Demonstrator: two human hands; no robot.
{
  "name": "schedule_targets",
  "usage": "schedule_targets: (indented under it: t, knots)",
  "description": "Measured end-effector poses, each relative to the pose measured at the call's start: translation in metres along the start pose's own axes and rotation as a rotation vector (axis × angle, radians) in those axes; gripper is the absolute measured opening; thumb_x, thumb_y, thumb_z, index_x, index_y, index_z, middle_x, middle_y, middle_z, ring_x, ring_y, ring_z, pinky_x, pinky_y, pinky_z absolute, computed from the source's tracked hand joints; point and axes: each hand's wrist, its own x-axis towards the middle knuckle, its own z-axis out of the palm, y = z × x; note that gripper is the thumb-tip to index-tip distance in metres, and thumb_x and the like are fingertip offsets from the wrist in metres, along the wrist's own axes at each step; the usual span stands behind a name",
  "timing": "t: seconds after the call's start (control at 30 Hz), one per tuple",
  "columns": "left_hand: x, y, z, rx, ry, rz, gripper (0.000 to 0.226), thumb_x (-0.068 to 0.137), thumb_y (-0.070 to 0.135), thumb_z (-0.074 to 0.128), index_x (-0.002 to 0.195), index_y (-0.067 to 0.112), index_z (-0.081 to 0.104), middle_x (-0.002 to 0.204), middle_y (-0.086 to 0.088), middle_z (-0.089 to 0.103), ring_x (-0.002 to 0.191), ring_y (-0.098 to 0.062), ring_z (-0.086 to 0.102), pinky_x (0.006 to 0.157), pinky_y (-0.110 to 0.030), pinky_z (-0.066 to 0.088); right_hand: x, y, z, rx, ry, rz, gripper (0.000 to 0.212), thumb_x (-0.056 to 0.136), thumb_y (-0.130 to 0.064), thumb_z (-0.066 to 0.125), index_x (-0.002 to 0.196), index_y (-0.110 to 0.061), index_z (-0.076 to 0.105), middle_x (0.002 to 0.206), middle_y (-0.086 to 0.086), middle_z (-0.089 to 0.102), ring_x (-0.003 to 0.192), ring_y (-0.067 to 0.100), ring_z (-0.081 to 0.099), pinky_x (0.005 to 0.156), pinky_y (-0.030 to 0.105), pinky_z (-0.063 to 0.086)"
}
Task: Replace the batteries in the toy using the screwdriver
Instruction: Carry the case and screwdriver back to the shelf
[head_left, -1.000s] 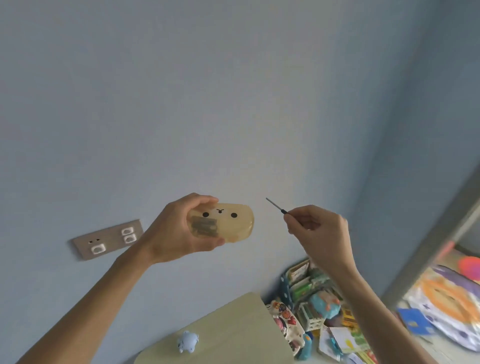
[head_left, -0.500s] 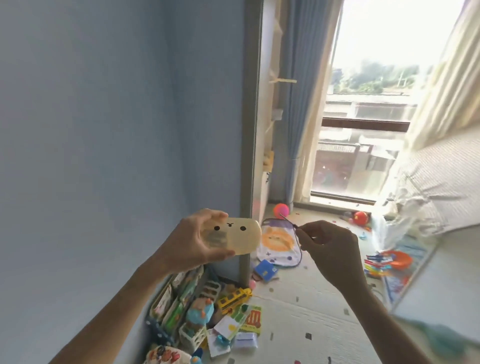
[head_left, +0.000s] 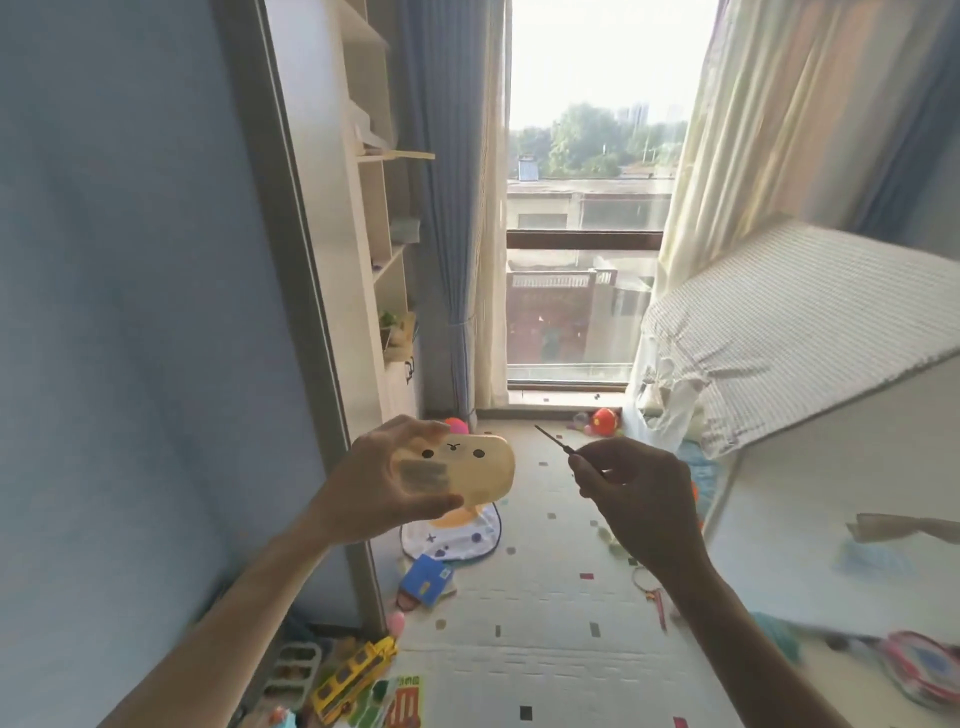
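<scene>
Since a second ago the view has swung from blank wall toward the window (head_left: 582, 208), while both hands have kept their pose: the left hand (head_left: 384, 483) is clamped on the toy (head_left: 467, 470), thumb under and fingers over, and the right hand (head_left: 644, 499) pinches the screwdriver (head_left: 563, 447), its tip up and pointing toward the toy but well apart from it. Both are held up in the air above the floor, face side toward the camera, so no screw or battery cover shows. A loosened screw or the thin driver could drop from there into the clutter on the floor beneath the toy, and a hurried stab could slip off the smooth shell toward the left fingers.
</scene>
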Motion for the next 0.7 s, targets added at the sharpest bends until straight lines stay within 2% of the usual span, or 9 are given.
schedule_targets:
  t: [0.07,0.27,0.37,0.53,0.63,0.7]
  knots:
    - [0.038,-0.017,0.012,0.005,-0.019,0.020,0.078,0.068,0.043,0.098,0.137,0.028,0.064,0.125,0.015,0.068,0.111,0.003,0.069,0.091,-0.014,0.058,0.031,0.019,0.010,-0.001,0.005,0.004,0.010,0.085,-0.023,0.081,0.076,-0.027,0.080,0.068,-0.015,0.077,0.066,0.001,0.075,0.078,0.034,0.061]
    - [0.170,-0.084,0.036,0.023,-0.032,0.070,0.085,0.066,0.060,0.093,0.139,0.025,0.065,0.124,0.017,0.069,0.110,0.000,0.070,0.093,-0.020,0.060,0.150,0.071,0.052,-0.010,0.052,0.010,0.009,0.085,-0.022,0.082,0.077,-0.026,0.082,0.067,-0.016,0.077,0.063,0.000,0.074,0.080,0.039,0.062]
    - [0.246,-0.113,0.042,0.013,-0.040,0.089,0.082,0.068,0.050,0.096,0.137,0.021,0.065,0.122,0.018,0.067,0.112,0.006,0.066,0.085,-0.015,0.062,0.219,0.095,0.071,-0.025,0.064,0.008,0.008,0.084,-0.021,0.083,0.079,-0.025,0.082,0.068,-0.018,0.076,0.064,0.002,0.075,0.080,0.040,0.063]
    - [0.365,-0.155,0.054,0.038,-0.042,0.110,0.081,0.067,0.046,0.097,0.137,0.018,0.066,0.122,0.012,0.069,0.112,0.011,0.063,0.078,-0.005,0.056,0.327,0.145,0.096,-0.035,0.074,0.028,0.004,0.085,-0.023,0.083,0.083,-0.026,0.083,0.069,-0.019,0.076,0.065,0.000,0.075,0.078,0.037,0.063]
    - [0.432,-0.180,0.068,0.036,-0.050,0.119,0.081,0.067,0.044,0.098,0.137,0.017,0.066,0.125,0.008,0.069,0.112,0.009,0.064,0.081,-0.008,0.057,0.388,0.177,0.109,-0.063,0.075,0.026,0.006,0.085,-0.023,0.083,0.080,-0.026,0.082,0.067,-0.016,0.077,0.065,-0.001,0.075,0.076,0.033,0.062]
    - [0.479,-0.194,0.081,0.022,-0.052,0.121,0.082,0.067,0.047,0.098,0.137,0.017,0.066,0.124,0.008,0.070,0.111,0.006,0.067,0.084,-0.014,0.061,0.432,0.201,0.116,-0.050,0.067,0.027,0.009,0.085,-0.020,0.082,0.077,-0.025,0.081,0.069,-0.014,0.077,0.067,-0.001,0.074,0.074,0.027,0.060]
